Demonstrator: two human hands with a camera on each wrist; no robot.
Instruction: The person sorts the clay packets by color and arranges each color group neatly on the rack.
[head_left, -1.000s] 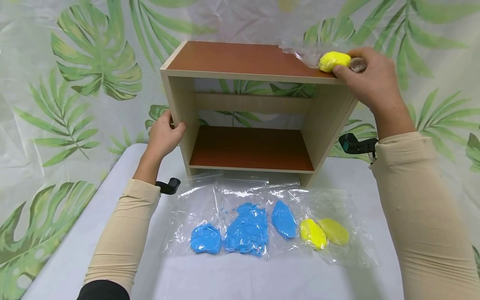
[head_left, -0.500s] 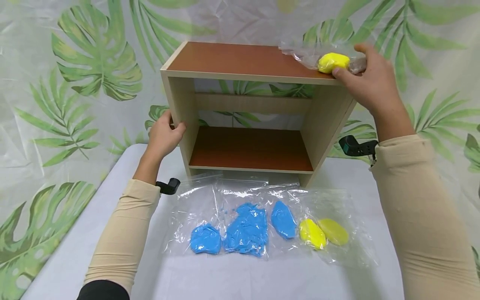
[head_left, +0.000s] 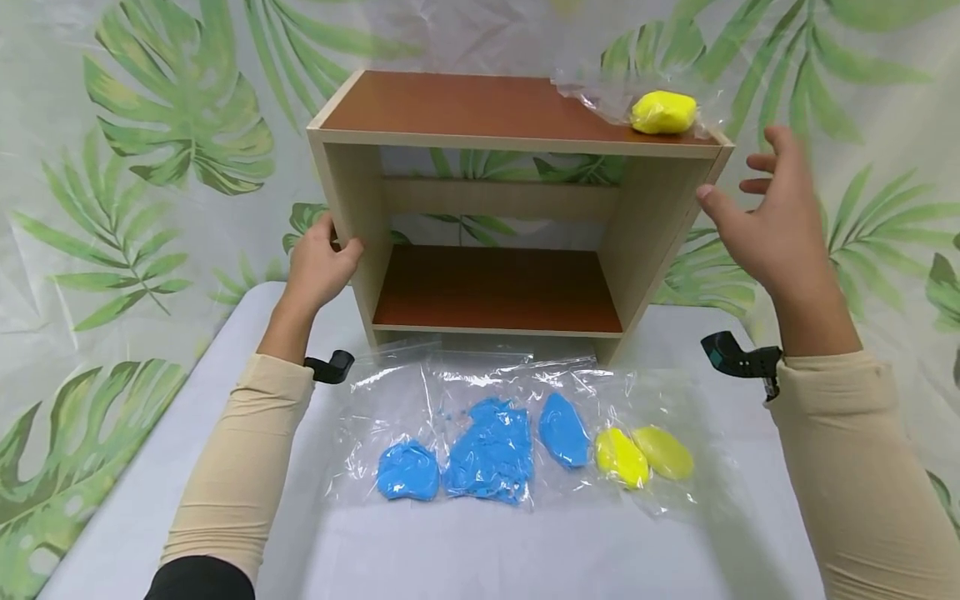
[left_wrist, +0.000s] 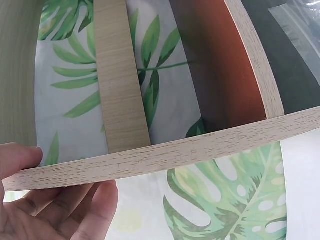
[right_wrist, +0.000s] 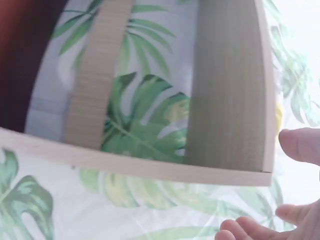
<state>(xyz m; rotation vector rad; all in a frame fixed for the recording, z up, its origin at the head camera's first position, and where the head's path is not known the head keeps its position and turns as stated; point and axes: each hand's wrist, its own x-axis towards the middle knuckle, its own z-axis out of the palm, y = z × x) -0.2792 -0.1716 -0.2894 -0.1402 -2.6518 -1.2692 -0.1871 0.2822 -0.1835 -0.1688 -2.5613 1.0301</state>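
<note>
A small wooden shelf unit [head_left: 465, 104] with reddish-brown boards stands at the back of the white table. My left hand [head_left: 318, 262] grips its left side panel [left_wrist: 165, 150], thumb on the inner face and fingers outside. On the top board's right end lies a clear plastic bag [head_left: 592, 93] with a bright yellow lump [head_left: 663, 112] inside. Just right of that corner, my right hand [head_left: 780, 221] is held in the air with thumb and fingers spread, holding nothing. In the right wrist view, its thumb [right_wrist: 300, 142] is beside the shelf's upper corner.
In front of the shelf lies a row of clear zip bags on the table [head_left: 480, 558]. They hold blue pieces [head_left: 491, 450] and two yellow pieces [head_left: 621, 458]. A leaf-print sheet [head_left: 142, 275] hangs behind.
My right hand has let go of the yellow lump's bag and drawn away to the right and down. The bag stays on the shelf top. My left hand keeps its grip.
</note>
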